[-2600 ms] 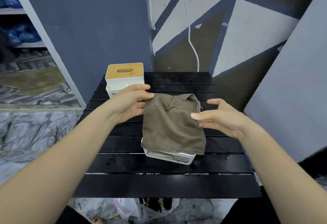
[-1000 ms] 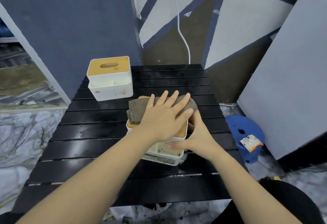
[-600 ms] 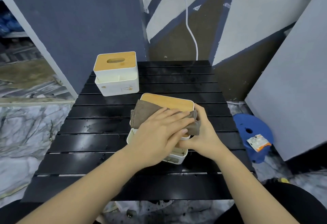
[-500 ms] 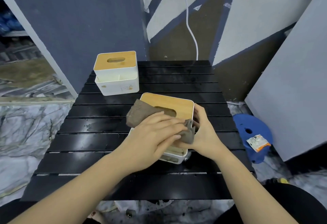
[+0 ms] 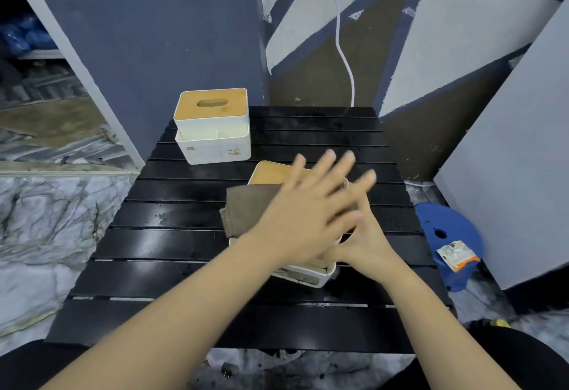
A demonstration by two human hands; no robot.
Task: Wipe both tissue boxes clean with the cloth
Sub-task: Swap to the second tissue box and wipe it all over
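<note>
On a black slatted table [image 5: 172, 244] set against grey-painted walls, the cloth [image 5: 246, 211] is pressed onto the near tissue box [image 5: 271, 172] by the spread left hand [image 5: 308, 214], the box's right side is touched by the right hand [image 5: 366, 244] with fingers extended, and the second tissue box [image 5: 212, 126] stands far left.

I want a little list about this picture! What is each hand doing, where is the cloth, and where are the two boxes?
left hand: left hand, fingers spread straight, pressing flat on the cloth
right hand: right hand against the near box's right side, steadying it; grip partly hidden
cloth: brown folded cloth lying on the near box's lid
near box: white tissue box with wooden lid, mid-table, under the cloth
far box: second white tissue box with wooden lid, back left corner, untouched
table: black slatted table
</note>
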